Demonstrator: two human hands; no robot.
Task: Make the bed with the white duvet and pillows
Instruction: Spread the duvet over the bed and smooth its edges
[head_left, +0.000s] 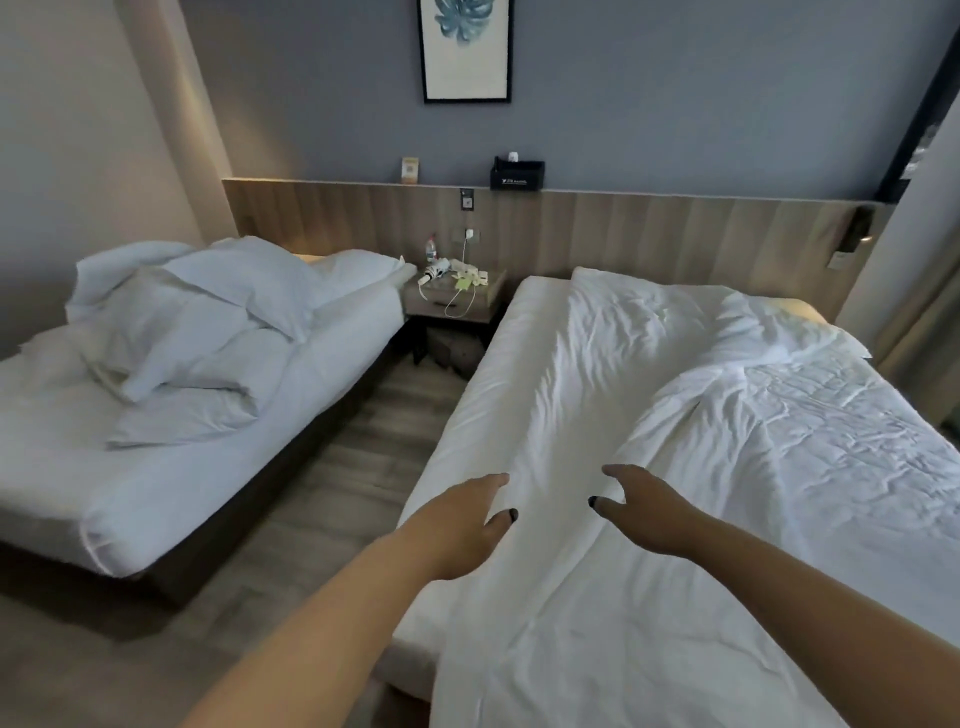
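A white duvet (753, 467) lies spread and creased over the right bed (467, 415), its left edge running down the mattress. My left hand (467, 525) reaches over the duvet's left edge with relaxed fingers, holding nothing. My right hand (649, 514) hovers just to the right of it, fingers loosely spread above the cloth. A second white duvet (171, 312) is heaped with pillows (182, 415) on the left bed (104, 519). The head of the right bed carries no pillow that I can see.
A nightstand (454, 299) with a bottle, a cable and small items stands between the beds. A wooden floor aisle (332, 467) runs between them. A wooden headboard panel (623, 234) lines the wall, with a black box (517, 174) on its ledge.
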